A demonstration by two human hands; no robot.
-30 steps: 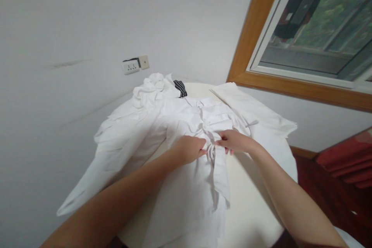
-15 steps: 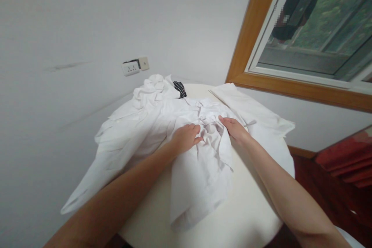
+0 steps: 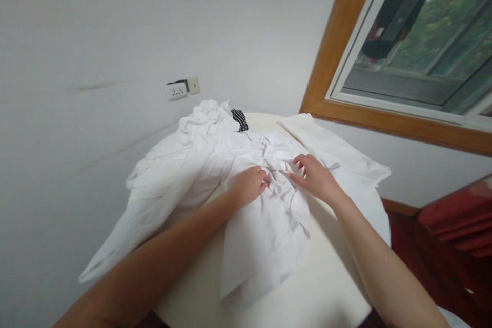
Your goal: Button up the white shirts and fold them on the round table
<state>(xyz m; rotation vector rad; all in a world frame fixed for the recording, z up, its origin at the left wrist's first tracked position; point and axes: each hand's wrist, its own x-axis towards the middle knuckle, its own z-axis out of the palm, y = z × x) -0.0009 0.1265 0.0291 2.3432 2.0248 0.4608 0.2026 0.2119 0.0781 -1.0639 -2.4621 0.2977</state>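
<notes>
A white garment [image 3: 265, 246] lies crumpled on the table, its near part spread toward me and its middle bunched in folds. My left hand [image 3: 249, 184] is on the left of the bunched part, fingers curled and closed on the cloth. On the other side, my right hand [image 3: 315, 177] hovers at the edge of the folds with thumb and fingers apart; I see no cloth gripped in it. The thumb is close to the fabric, and whether it touches I cannot tell.
More white clothing [image 3: 169, 174] is heaped on the left, beside a black-and-white striped cloth [image 3: 240, 120]. Folded white cloth [image 3: 330, 143] lies at right on the round, cream table [image 3: 326, 271]. Behind are a wall socket [image 3: 177, 91] and a wood-framed window [image 3: 384, 119].
My right hand has lifted from the bunched cloth and shifted slightly right, its fingers now spread and raised. My left hand stays nearly in place, its fingers curled more tightly.
</notes>
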